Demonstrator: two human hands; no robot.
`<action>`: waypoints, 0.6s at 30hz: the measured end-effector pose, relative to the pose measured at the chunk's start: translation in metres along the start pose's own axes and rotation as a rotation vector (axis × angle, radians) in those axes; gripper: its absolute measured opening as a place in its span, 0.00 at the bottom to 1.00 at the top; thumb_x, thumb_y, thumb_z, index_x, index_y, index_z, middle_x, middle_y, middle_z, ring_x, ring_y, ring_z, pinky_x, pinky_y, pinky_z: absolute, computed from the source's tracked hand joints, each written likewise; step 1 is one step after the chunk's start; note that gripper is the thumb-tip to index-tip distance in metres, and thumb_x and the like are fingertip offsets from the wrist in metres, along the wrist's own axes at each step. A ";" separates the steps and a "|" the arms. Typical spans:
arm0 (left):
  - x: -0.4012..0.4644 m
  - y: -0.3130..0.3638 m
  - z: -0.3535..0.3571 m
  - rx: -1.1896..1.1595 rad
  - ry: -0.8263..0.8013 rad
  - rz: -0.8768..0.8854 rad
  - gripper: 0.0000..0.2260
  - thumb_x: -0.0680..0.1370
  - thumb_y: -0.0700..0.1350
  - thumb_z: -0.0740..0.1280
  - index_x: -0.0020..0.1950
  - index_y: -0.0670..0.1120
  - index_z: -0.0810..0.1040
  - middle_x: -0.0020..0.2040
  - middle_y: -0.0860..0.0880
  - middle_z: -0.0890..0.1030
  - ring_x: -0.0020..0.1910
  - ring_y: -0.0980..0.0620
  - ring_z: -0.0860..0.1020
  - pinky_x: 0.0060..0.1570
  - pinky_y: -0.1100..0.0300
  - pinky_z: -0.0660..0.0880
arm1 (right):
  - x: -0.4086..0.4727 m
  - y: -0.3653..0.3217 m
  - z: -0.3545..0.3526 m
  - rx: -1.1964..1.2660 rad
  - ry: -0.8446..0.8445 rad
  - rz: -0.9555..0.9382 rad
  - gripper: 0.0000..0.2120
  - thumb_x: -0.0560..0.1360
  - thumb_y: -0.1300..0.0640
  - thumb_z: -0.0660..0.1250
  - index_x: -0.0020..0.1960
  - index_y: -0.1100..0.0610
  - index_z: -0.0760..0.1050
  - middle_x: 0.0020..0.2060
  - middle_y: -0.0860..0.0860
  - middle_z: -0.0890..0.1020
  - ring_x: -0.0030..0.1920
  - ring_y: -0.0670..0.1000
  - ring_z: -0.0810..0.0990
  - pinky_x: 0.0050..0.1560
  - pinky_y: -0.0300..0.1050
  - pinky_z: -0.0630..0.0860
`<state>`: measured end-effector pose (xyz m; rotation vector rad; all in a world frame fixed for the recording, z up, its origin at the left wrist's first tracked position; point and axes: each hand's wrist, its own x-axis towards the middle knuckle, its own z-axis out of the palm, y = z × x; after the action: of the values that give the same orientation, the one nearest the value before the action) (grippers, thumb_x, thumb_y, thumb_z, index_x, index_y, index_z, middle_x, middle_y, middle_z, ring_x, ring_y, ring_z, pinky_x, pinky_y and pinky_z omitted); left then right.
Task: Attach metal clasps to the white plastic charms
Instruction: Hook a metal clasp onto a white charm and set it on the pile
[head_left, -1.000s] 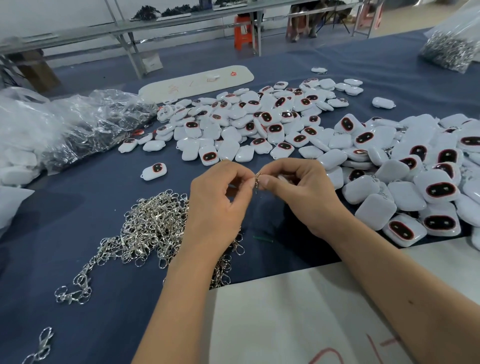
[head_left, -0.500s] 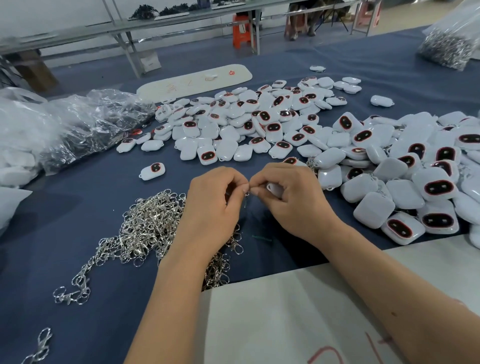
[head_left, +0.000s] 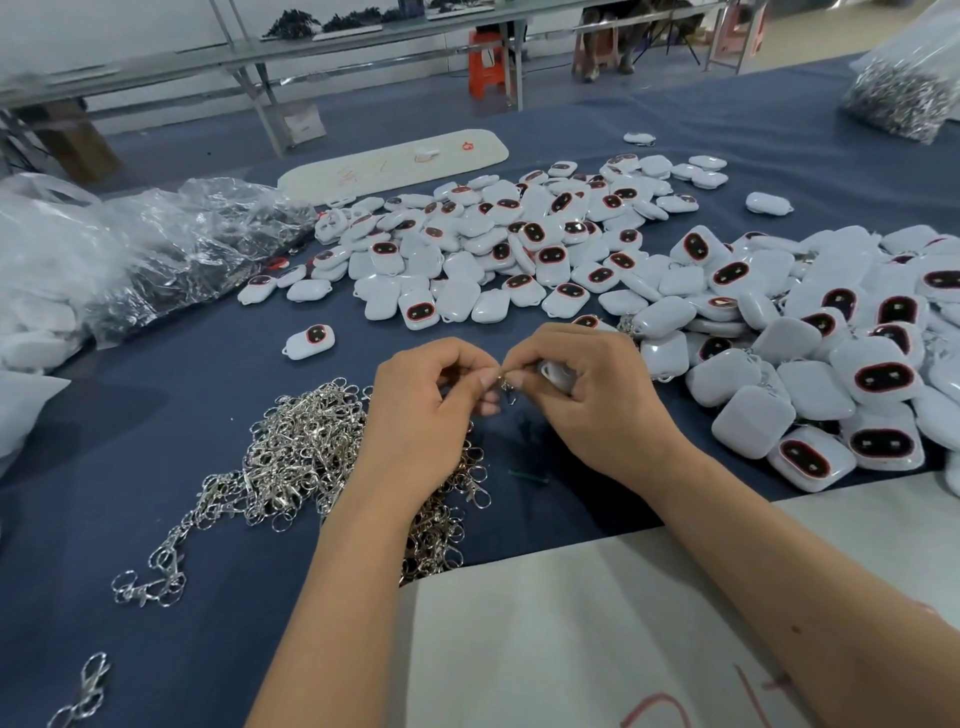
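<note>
Left hand (head_left: 421, 415) pinches metal clasp (head_left: 505, 385) at fingertips; right hand (head_left: 587, 400) grips white charm (head_left: 555, 373), loop presumably toward clasp for hooking.

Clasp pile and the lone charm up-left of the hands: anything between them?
Nothing. In the head view only bare blue cloth separates the clasp pile from the lone charm.
</note>
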<state>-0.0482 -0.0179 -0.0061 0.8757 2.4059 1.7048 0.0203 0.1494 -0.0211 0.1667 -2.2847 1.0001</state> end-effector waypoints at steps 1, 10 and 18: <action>0.000 0.000 0.000 0.001 0.002 -0.001 0.10 0.79 0.33 0.70 0.43 0.47 0.83 0.37 0.50 0.85 0.35 0.52 0.84 0.42 0.59 0.83 | 0.000 0.000 0.000 0.001 -0.001 0.004 0.05 0.75 0.67 0.75 0.45 0.58 0.84 0.38 0.47 0.83 0.40 0.47 0.79 0.45 0.48 0.76; -0.001 -0.001 0.002 -0.106 -0.009 -0.060 0.10 0.78 0.33 0.71 0.43 0.47 0.84 0.36 0.50 0.85 0.35 0.53 0.85 0.41 0.62 0.82 | 0.000 -0.003 -0.003 0.024 0.001 0.049 0.06 0.75 0.67 0.74 0.45 0.57 0.84 0.37 0.45 0.83 0.39 0.46 0.79 0.44 0.34 0.71; 0.000 -0.003 0.003 -0.167 -0.004 -0.078 0.06 0.79 0.34 0.71 0.46 0.43 0.85 0.37 0.49 0.86 0.34 0.53 0.84 0.39 0.64 0.81 | 0.001 -0.005 -0.003 0.038 -0.005 0.062 0.05 0.75 0.67 0.74 0.44 0.57 0.84 0.36 0.45 0.82 0.40 0.45 0.79 0.44 0.33 0.70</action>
<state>-0.0481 -0.0165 -0.0096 0.7520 2.2231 1.8398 0.0229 0.1483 -0.0157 0.1149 -2.2888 1.0760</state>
